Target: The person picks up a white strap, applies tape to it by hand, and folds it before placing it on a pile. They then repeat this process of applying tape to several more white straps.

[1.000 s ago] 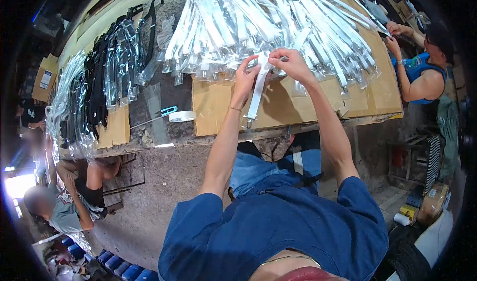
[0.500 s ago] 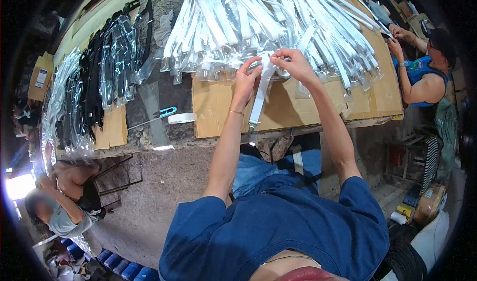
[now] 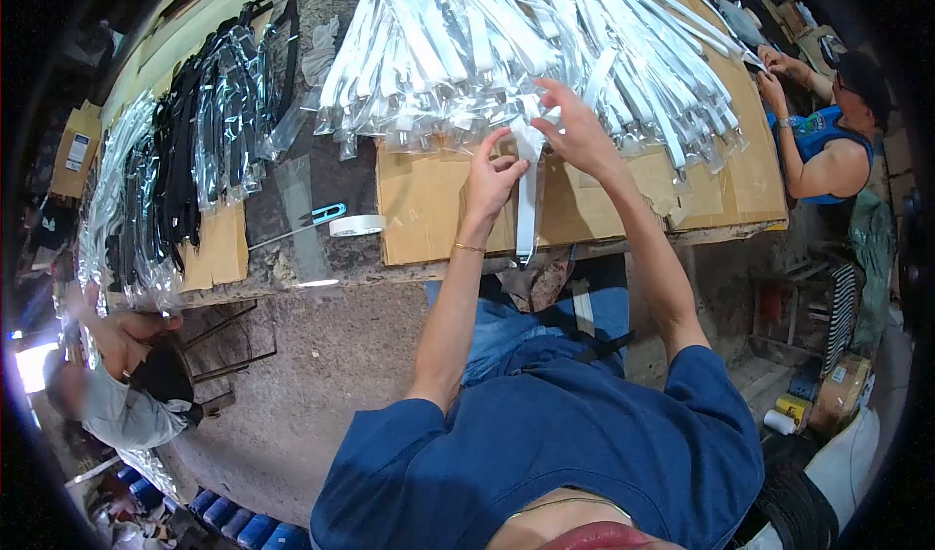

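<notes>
A white strap (image 3: 527,214) hangs down over the cardboard, a dark metal clip at its lower end near the table edge. Its upper part is folded and looks wrapped in clear plastic. My left hand (image 3: 493,178) grips the strap from the left, thumb and fingers closed at its folded part. On the other side, my right hand (image 3: 582,139) has its thumb and index finger apart, the thumb right at the plastic. Just beyond both hands lies a large pile of bagged white straps (image 3: 438,54).
Cardboard (image 3: 429,204) covers the table under the pile. To the left lie a tape roll (image 3: 357,226), a blue-handled tool (image 3: 328,213) and bagged black straps (image 3: 229,112). One person (image 3: 828,146) works at right, another (image 3: 127,404) sits at lower left.
The strap has shifted right and hangs straighter. My left hand has moved right and slightly nearer to me; my right hand's fingers have come apart from their pinch.
</notes>
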{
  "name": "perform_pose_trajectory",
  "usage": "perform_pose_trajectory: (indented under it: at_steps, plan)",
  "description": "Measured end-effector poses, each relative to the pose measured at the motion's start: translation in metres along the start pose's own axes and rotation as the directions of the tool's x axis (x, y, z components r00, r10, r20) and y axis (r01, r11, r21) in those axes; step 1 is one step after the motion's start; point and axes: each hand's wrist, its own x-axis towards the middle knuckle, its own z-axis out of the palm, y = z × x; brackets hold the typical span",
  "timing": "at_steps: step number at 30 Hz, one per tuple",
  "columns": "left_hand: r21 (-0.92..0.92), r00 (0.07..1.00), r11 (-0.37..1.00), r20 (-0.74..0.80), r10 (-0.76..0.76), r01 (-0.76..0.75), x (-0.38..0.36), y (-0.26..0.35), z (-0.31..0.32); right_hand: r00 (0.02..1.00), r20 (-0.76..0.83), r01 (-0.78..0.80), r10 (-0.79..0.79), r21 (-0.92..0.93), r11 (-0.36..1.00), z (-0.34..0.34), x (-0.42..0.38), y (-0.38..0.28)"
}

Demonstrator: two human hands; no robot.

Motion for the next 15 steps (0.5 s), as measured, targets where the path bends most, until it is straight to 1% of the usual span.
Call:
perform_pose_trajectory:
  at_steps: [1, 2, 3, 4, 5, 6, 7, 8, 9, 10, 11, 12, 13, 15]
  plan:
    - [0.0, 1.0, 1.0, 0.001, 0.001, -0.001, 0.0, -0.001, 0.003, 0.999, 0.033, 0.047, -0.042, -0.159, 0.986, 0.001, 0.002, -0.004]
    - [-0.027, 0.998, 1.0, -0.063, 0.009, -0.011, 0.001, -0.002, 0.006, 0.994, 0.073, 0.099, -0.08, -0.312, 0.945, 0.001, 0.005, -0.006]
    - [-0.052, 0.992, 0.998, -0.127, 0.018, -0.025, 0.003, -0.004, 0.007, 0.994, 0.071, 0.103, -0.085, -0.313, 0.944, 0.001, 0.006, -0.004]
    - [-0.05, 0.992, 0.998, -0.127, 0.024, -0.031, 0.004, -0.006, 0.006, 0.992, 0.11, 0.102, -0.065, -0.374, 0.922, 0.003, 0.008, -0.001]
    - [0.001, 0.987, 0.999, -0.154, 0.038, -0.039, 0.004, -0.008, 0.004, 0.988, 0.149, 0.103, -0.041, -0.433, 0.896, 0.004, 0.01, 0.002]
    - [0.05, 0.982, 0.998, -0.18, 0.051, -0.043, 0.003, -0.007, 0.004, 0.988, 0.148, 0.105, -0.045, -0.432, 0.896, 0.003, 0.012, 0.001]
    - [0.051, 0.982, 0.998, -0.179, 0.052, -0.044, 0.003, -0.007, 0.003, 0.982, 0.184, 0.109, -0.041, -0.378, 0.919, 0.001, 0.013, 0.001]
    - [0.001, 0.983, 1.0, -0.184, -0.027, 0.028, 0.003, -0.007, 0.0, 0.975, 0.219, 0.106, -0.035, -0.325, 0.94, -0.001, 0.013, 0.001]
    - [-0.048, 0.977, 0.994, -0.183, -0.109, 0.102, 0.001, -0.006, -0.001, 0.976, 0.216, 0.101, -0.03, -0.325, 0.94, -0.002, 0.013, 0.002]
    - [-0.046, 0.977, 0.993, -0.18, -0.111, 0.105, 0.001, -0.006, -0.001, 0.968, 0.251, 0.081, -0.009, -0.279, 0.957, -0.003, 0.014, 0.004]
    - [-0.029, 0.969, 0.983, -0.169, -0.181, 0.179, 0.001, -0.004, -0.001, 0.958, 0.286, 0.061, 0.008, -0.233, 0.971, -0.003, 0.014, 0.005]
    - [-0.01, 0.955, 0.968, -0.16, -0.25, 0.251, 0.002, -0.003, -0.001, 0.959, 0.283, 0.06, 0.008, -0.232, 0.971, -0.004, 0.014, 0.004]
    - [-0.007, 0.955, 0.968, -0.16, -0.25, 0.252, 0.001, -0.002, 0.0, 0.956, 0.291, 0.044, 0.022, -0.219, 0.975, -0.004, 0.013, 0.004]
    - [0.03, 0.941, 0.952, -0.16, -0.297, 0.305, -0.001, 0.001, 0.003, 0.954, 0.297, 0.026, 0.037, -0.206, 0.978, -0.006, 0.012, 0.004]
